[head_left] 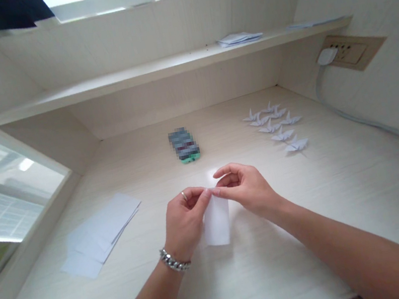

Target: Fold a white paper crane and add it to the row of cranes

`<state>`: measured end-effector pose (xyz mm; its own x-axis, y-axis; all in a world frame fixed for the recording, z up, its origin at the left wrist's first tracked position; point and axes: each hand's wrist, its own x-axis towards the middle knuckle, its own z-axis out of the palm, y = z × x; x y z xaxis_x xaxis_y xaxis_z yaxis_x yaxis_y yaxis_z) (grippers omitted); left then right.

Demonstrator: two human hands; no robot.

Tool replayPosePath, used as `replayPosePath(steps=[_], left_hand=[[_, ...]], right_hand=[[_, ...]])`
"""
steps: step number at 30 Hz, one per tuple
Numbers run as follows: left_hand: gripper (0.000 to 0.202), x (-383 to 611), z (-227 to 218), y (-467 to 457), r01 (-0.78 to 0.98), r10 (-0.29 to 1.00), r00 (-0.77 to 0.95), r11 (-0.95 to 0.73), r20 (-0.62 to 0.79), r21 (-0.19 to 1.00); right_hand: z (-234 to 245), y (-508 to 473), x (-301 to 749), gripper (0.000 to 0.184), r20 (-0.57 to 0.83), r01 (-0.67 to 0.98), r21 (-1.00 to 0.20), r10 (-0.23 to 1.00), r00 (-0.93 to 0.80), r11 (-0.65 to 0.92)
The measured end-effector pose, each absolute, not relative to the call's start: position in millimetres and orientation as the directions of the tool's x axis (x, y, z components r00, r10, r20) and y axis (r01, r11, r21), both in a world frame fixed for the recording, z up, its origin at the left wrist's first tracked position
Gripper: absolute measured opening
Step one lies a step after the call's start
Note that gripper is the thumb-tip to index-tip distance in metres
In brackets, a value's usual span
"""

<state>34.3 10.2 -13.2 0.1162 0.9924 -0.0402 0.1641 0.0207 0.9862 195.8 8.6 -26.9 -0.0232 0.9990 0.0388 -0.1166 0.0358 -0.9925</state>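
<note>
A folded white sheet of paper (217, 223) hangs just above the pale desk (309, 212), held by its top edge. My left hand (185, 223), with a ring and a metal bracelet, pinches the top left corner. My right hand (246, 185) pinches the top edge beside it, fingers curled. The two hands nearly touch at the fingertips. The sheet's lower part hangs free between my wrists.
A loose stack of white sheets (101, 235) lies at the left. Several folded paper cranes (275, 124) sit at the back right. A small blurred object (184, 145) lies mid-desk. A shelf (155, 70) with papers runs above; a wall socket with plug (337, 55) and cable is at right.
</note>
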Motion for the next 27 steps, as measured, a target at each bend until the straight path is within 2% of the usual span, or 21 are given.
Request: replayPosePath(steps=[4,8,15,18,22,27], left_hand=[[0.023,35.8,-14.1,8.1,0.163,0.999,0.032,-0.016,0.011,0.986],[0.019,38.9,-15.0,5.9,0.153,0.999,-0.019,-0.047,0.051,0.987],[0.02,42.4,-17.7,4.8,0.114,0.995,-0.071,-0.063,0.071,0.992],[0.021,41.4,-18.3,5.6,0.116,0.993,-0.091,-0.067,0.078,0.991],[0.021,40.0,-17.8,6.2,0.104,0.992,-0.091,-0.073,0.083,0.992],[0.029,41.1,-16.5,5.5,-0.016,0.999,-0.048,-0.019,0.018,1.0]], right_hand=[[-21.2,8.7,194.7,0.049,-0.072,-0.207,-0.976,0.997,0.019,-0.067],[-14.1,7.2,192.9,0.048,-0.167,-0.304,-0.943,0.983,0.079,-0.135],[-14.6,9.7,197.3,0.043,-0.128,-0.397,-0.915,0.986,0.104,-0.077],[-14.0,9.2,196.2,0.04,-0.122,-0.338,-0.938,0.984,0.129,-0.072],[-16.4,5.5,187.6,0.037,-0.08,-0.203,-0.976,0.996,-0.026,-0.083],[-24.7,5.6,184.4,0.036,-0.004,-0.178,-0.984,0.997,0.078,0.01]])
